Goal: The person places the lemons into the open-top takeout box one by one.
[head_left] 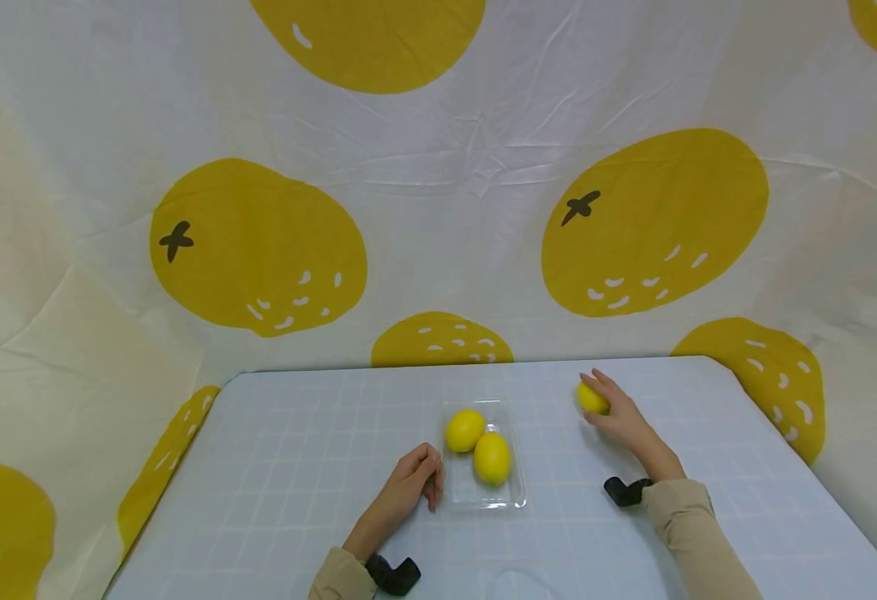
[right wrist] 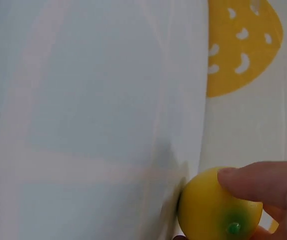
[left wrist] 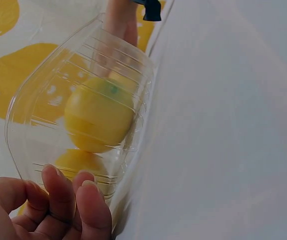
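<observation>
My right hand (head_left: 622,421) holds a yellow lemon (head_left: 591,400) at the right, far side of the table. In the right wrist view the thumb lies across this lemon (right wrist: 203,207), whose green end shows; the other fingers are mostly hidden. A clear plastic tray (head_left: 463,493) sits mid-table with two lemons in it, one lemon (head_left: 465,430) behind and left of the other lemon (head_left: 493,459). At the tray's left edge is my left hand (head_left: 403,485), its fingers loosely curled with nothing in them. Whether the fingertips touch the tray I cannot tell.
A pale blue checked cloth (head_left: 296,467) covers the table. Behind and beside it hangs a white sheet (head_left: 453,250) printed with large yellow fruit. Black straps with mounts (head_left: 393,575) are on both wrists, below beige sleeves (head_left: 697,533).
</observation>
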A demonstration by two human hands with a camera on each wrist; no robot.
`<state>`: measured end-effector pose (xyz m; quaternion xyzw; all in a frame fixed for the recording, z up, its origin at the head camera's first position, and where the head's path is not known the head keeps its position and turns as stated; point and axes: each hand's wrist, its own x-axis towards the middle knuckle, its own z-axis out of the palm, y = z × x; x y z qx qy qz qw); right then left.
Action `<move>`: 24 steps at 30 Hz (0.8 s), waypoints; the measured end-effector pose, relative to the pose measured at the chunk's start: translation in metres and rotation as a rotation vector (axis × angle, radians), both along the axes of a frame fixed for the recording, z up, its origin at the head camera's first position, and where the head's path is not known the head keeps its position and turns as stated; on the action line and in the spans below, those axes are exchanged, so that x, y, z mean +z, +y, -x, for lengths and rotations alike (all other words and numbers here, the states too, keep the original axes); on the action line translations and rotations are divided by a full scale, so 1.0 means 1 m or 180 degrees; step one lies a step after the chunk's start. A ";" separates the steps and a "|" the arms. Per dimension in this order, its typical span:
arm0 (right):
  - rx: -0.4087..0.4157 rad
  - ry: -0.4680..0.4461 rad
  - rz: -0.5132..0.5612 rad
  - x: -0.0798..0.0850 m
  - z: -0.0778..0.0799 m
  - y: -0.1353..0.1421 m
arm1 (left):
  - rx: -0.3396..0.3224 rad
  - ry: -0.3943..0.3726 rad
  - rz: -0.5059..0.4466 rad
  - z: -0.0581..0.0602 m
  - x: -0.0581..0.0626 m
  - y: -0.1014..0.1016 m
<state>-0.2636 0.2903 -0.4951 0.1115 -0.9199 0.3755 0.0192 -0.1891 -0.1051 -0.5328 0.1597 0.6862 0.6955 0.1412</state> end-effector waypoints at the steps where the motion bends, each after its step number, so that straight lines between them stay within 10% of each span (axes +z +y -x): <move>1: -0.0012 -0.0001 -0.0023 0.000 -0.001 -0.001 | 0.0000 -0.0004 0.0005 0.000 0.000 0.000; 24: -0.0416 0.0332 -0.0077 0.003 -0.004 -0.008 | 0.0005 -0.0012 0.0065 0.001 0.000 0.000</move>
